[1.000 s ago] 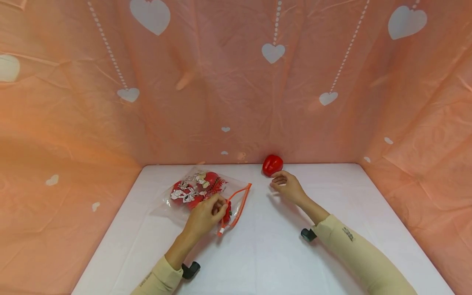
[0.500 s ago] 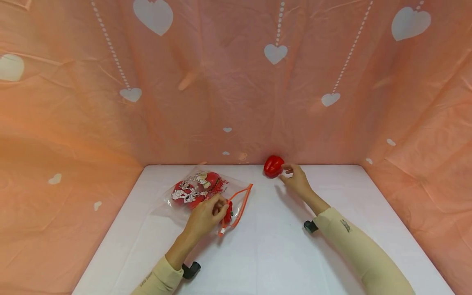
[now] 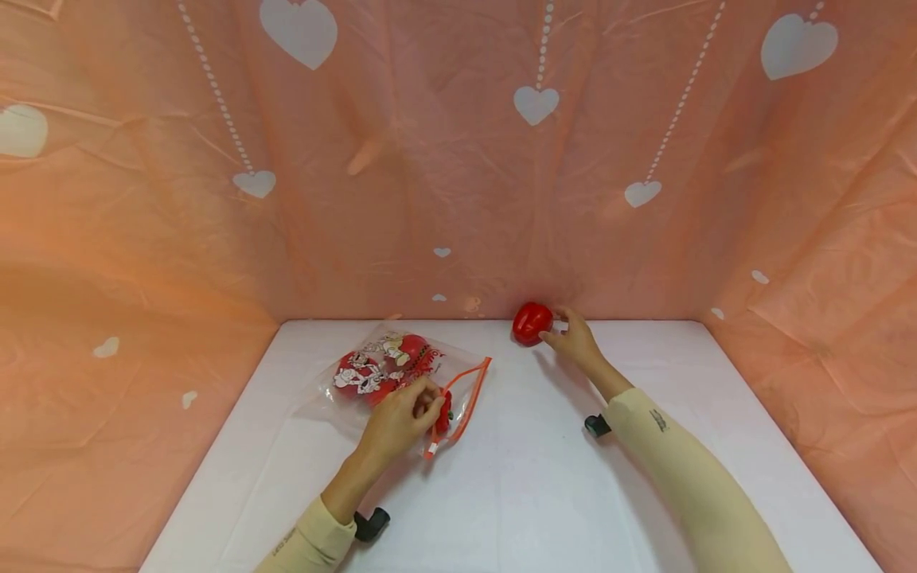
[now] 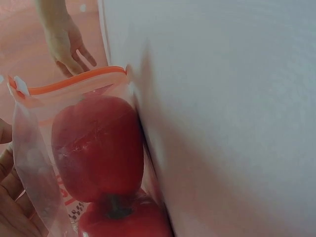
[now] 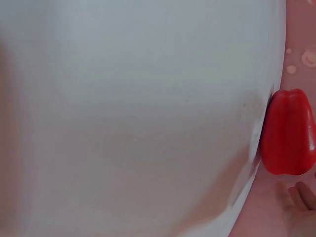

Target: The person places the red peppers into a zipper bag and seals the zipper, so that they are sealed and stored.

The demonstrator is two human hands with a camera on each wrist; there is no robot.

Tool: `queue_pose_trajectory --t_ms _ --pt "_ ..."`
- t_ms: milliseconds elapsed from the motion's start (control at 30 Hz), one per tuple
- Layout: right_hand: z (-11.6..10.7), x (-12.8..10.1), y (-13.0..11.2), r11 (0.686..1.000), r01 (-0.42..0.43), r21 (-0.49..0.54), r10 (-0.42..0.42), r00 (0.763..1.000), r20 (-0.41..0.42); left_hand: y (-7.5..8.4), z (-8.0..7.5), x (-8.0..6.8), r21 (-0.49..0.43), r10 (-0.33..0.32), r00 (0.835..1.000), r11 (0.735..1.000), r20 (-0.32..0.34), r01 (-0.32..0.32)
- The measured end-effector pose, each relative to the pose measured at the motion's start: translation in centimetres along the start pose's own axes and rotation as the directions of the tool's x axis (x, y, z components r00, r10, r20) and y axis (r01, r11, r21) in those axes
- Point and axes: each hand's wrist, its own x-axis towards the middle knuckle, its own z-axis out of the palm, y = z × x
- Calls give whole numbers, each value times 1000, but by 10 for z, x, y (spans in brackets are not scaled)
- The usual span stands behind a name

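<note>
A clear zip bag (image 3: 387,368) with an orange zip strip and a cartoon print lies on the white table (image 3: 516,493), with red peppers (image 4: 98,148) inside. My left hand (image 3: 428,403) pinches the bag's open edge by the orange zip (image 4: 74,86). A loose red pepper (image 3: 532,322) stands at the table's back edge against the curtain. My right hand (image 3: 556,327) reaches it, fingers spread loosely along its right side. In the right wrist view the fingertips (image 5: 296,197) sit just beside the pepper (image 5: 289,133), with a small gap showing.
A peach curtain with white hearts (image 3: 458,159) closes in the table at the back and on both sides. White tabletop stretches between my arms toward the front. Black wrist mounts (image 3: 371,524) show under each sleeve.
My right hand has moved forward and up from a short way in front of the loose pepper until it is at its right side. The left hand and bag have stayed put.
</note>
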Motion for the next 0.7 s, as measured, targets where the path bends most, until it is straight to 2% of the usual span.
queue_pose_trajectory --t_ms 433,700 --pt "1 5 -3 999 -49 -1 49 997 60 -1 1 0 -5 -9 1000 1000 3 9" --pt "4 6 -2 999 28 -14 -28 999 18 -1 1 0 0 2 1000 1000 -3 -2"
